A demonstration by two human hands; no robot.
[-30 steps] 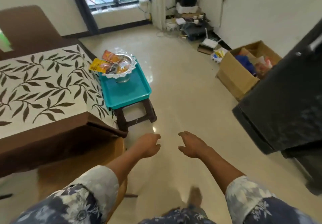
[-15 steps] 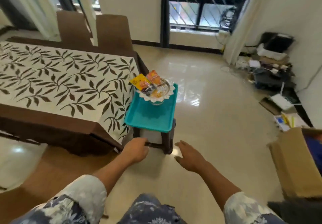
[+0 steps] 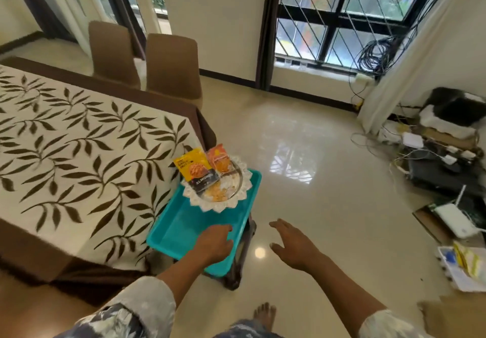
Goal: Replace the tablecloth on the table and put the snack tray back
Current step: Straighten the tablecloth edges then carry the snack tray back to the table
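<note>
1. Teal plastic for the landmark: teal tray [image 3: 184, 230] on a dark stool [image 3: 243, 256], hiding all but the stool's legs at its right and near edges.
2. Carries the snacks at its far end: a silver dish [image 3: 236, 180] on a white lace mat [image 3: 223, 207], with a yellow packet [image 3: 194, 169] and an orange packet [image 3: 219, 160] leaning over the dish's far left rim. Too blurred to read most of the print or to name the loose snacks under the packets.
3. Lies spread to the left of the teal tray: leaf-print tablecloth [image 3: 79, 153], cut off by the left edge of view, brown border hanging down. Touching the tray's left side or just beside it; cannot tell which.
4. Covers the teal tray's near right corner: left hand [image 3: 214, 243], back upward, fingers loosely bent over the tray floor, nothing held. Thumb and palm hidden, so contact with the plastic cannot be told.
5. Hovers right of the teal tray, apart from it, above the glossy floor [image 3: 315, 153]: right hand [image 3: 292, 245], palm down, fingers straight and spread, thumb toward the stool, empty.
6. Nearer than the teal tray, cut off at the bottom edge: floral sleeves [image 3: 136, 308], one bare foot [image 3: 264, 314] between them.
7. Beyond the teal tray's far left: two brown chairs [image 3: 171, 67], lower parts hidden behind the cloth.
</note>
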